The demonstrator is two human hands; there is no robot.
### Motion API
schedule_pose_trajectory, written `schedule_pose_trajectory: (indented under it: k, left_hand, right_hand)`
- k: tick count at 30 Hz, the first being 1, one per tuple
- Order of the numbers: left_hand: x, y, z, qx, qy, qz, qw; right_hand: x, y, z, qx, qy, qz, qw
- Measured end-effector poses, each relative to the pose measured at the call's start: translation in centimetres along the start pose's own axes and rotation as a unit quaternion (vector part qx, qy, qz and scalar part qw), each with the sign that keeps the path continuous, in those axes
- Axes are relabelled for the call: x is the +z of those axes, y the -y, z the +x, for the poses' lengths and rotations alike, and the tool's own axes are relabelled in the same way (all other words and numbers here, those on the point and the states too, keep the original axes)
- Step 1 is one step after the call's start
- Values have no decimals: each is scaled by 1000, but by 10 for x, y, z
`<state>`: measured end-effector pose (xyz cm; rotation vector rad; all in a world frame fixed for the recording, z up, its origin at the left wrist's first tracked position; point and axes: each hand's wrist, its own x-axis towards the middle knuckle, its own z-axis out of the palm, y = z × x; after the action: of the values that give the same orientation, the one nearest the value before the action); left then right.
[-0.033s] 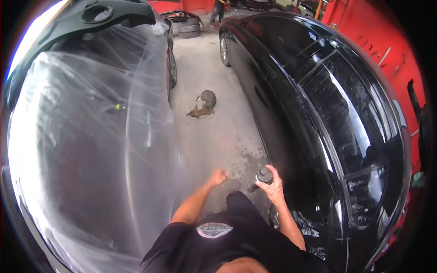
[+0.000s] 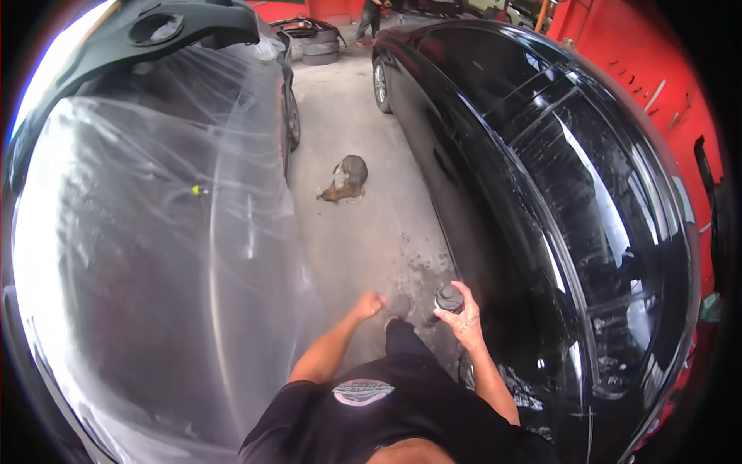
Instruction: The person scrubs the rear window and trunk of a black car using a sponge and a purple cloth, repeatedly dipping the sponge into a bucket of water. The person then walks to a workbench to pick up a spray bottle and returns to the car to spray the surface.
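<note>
My right hand (image 2: 466, 321) is wrapped round a dark bottle (image 2: 447, 300) with a black cap, held upright close beside the black car (image 2: 495, 255). Curled fingers close my left hand (image 2: 369, 305), out in front of my body over the concrete floor. Whatever may be inside those fingers is hidden. Neither hand touches a car. To my left stands another car under clear plastic sheeting (image 2: 255, 309).
A dog (image 2: 348, 182) lies curled on the floor between the two cars. Stacked tyres (image 2: 320, 48) and a standing person (image 2: 369, 22) are at the far end. A dark car-body panel (image 2: 158, 35) rests at the upper left. Red walls (image 2: 618, 54) run along the right.
My foot has come forward into view beside the left hand. The cars have shifted slightly in the picture. Both hands keep the same pose, the right one still round the bottle.
</note>
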<state>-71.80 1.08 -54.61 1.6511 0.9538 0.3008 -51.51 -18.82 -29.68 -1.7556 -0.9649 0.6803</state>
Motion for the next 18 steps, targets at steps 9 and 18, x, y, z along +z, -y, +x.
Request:
schedule_pose_trajectory:
  k: [9, 18]
  left_hand:
    - [-168, 113, 112, -208, -21, 76, 975]
    - [-215, 97, 221, -310, -182, -223, 906]
  right_hand:
    - [40, 31, 287, 16, 140, 3, 990]
    - [123, 54, 576, -95, 282, -27, 954]
